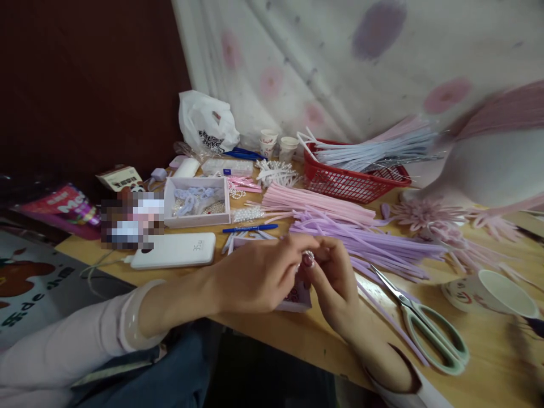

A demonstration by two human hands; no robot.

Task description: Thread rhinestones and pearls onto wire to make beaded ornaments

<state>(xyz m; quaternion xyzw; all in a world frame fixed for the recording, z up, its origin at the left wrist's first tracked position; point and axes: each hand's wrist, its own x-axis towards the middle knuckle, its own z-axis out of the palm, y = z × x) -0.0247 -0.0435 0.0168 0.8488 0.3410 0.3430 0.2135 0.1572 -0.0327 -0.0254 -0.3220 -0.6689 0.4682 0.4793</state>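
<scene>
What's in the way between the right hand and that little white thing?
Nothing visible: the small white piece is right at the thumb tip of the right hand. The left hand is close beside it, and fingers hide part of the piece.

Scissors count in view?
1: the pair with pale green handles, lying open on the table to the right of the right hand, blades toward the purple fuzzy stems. Others could be hidden under the clutter.

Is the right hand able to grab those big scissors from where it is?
Probably yes: the scissors lie close beside the right hand, and nothing seems to cover their handles, though it's busy with the left hand.
</scene>
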